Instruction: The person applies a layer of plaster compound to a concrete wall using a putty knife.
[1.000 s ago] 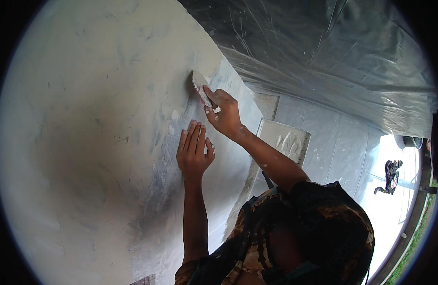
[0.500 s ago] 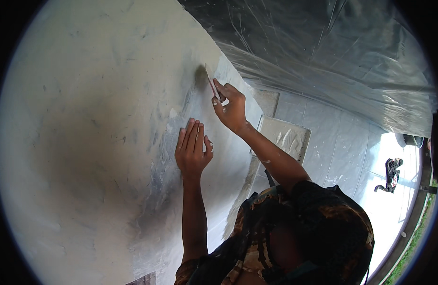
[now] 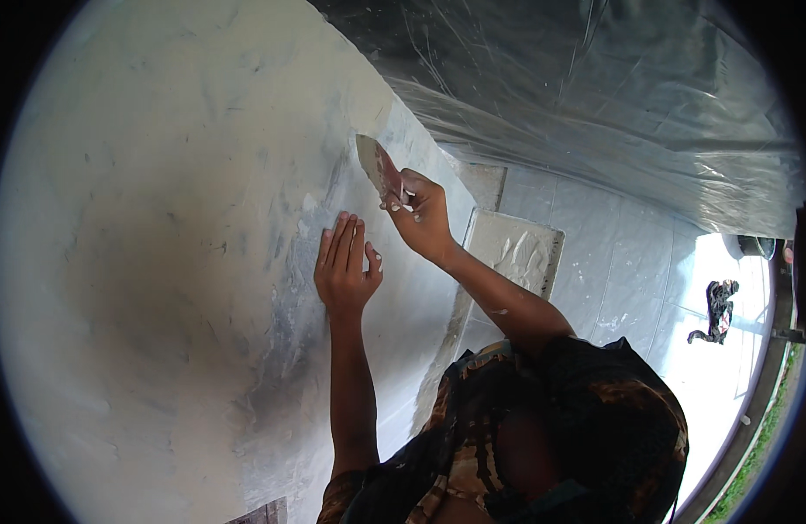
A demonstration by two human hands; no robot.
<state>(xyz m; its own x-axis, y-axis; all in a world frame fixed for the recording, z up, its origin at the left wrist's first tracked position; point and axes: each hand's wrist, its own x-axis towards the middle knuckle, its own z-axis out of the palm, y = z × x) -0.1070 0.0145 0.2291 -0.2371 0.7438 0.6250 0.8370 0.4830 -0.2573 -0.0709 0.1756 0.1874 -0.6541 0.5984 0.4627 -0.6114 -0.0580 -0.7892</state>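
Against a pale, patchy wall [image 3: 158,262], a left hand [image 3: 344,266], fingers together, seemingly braces while the right hand [image 3: 422,210] clamps a putty knife [image 3: 378,168] just ahead (smoothing, apparently; the next pass calls for steady blade pressure).

The right hand [image 3: 423,212] covers the handle end of the flat, reddish putty knife [image 3: 378,168]. The palm of the left hand [image 3: 344,275] is hidden. The bare brown right arm [image 3: 508,301] covers part of the flat tray of white paste [image 3: 556,253] on the grey tiled floor [image 3: 630,262]. The big whitish wall [image 3: 185,218] and the shiny plastic sheet [image 3: 551,79] get cut off. So does a grey patch [image 3: 265,513] at the wall's bottom edge. By the floor's bright outer edge, a crumpled black thing [image 3: 722,312] is too small to tell.
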